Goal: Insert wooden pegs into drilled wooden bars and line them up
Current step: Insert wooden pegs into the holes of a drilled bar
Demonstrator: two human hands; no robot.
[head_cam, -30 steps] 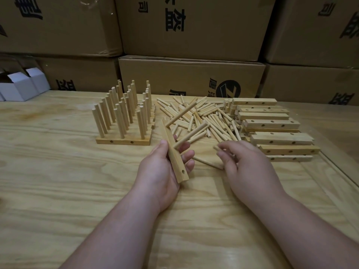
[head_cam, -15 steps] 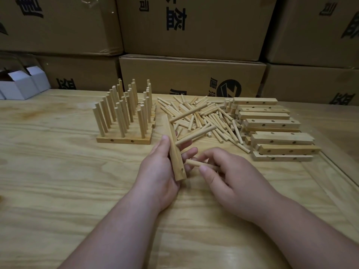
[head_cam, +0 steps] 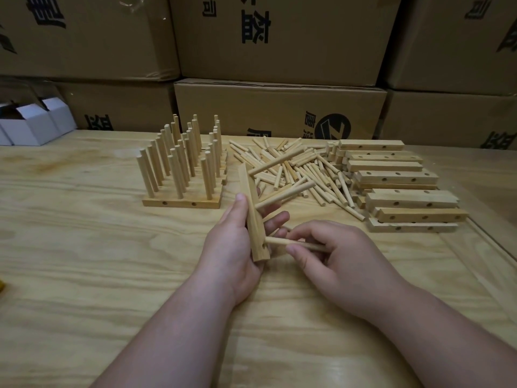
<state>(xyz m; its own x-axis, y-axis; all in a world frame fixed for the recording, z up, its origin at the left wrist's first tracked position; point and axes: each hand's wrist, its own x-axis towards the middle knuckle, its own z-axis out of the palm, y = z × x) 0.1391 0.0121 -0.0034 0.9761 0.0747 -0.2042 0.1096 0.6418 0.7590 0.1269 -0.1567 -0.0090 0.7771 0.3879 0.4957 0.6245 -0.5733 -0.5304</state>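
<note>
My left hand (head_cam: pixel 232 245) grips a drilled wooden bar (head_cam: pixel 253 217) held on edge above the table, with two pegs (head_cam: pixel 285 196) sticking out of it to the right. My right hand (head_cam: pixel 341 259) pinches a third peg (head_cam: pixel 293 243) whose left tip sits at the bar's nearest hole. Behind lies a loose pile of pegs (head_cam: pixel 296 169). To the right is a stack of drilled bars (head_cam: pixel 397 191) without pegs. At the left stand several finished bars in a row (head_cam: pixel 181 175), their pegs upright.
The wooden table (head_cam: pixel 84 261) stretches wide to the left and front. Cardboard boxes (head_cam: pixel 279 113) wall off the back edge. Small white cartons (head_cam: pixel 33 121) sit at the far left. A raised strip (head_cam: pixel 492 253) runs along the table's right side.
My right hand picked a peg from beside the pile and brought it left to the bar's nearest hole. My left hand turned the bar more on edge.
</note>
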